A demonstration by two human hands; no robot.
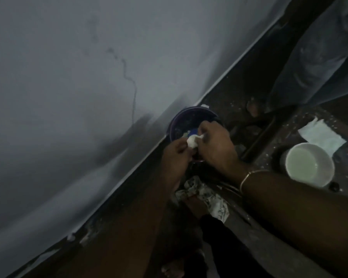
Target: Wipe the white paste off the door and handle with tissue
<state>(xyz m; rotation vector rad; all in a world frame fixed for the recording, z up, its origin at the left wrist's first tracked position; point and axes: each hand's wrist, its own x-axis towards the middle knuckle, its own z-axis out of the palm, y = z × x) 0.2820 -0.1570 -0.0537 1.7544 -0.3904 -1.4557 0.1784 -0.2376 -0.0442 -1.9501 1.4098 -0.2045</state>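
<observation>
Floor (301, 125) was dark and speckled with pale flecks, meeting the grey wall along a diagonal edge. On it: a dark bucket (181, 121) hard against the wall, a white bowl (309, 164) of pale liquid, and a flat white tissue sheet (321, 135) just beside the bowl. A crumpled patterned cloth (207, 195) lay near the bucket.
</observation>
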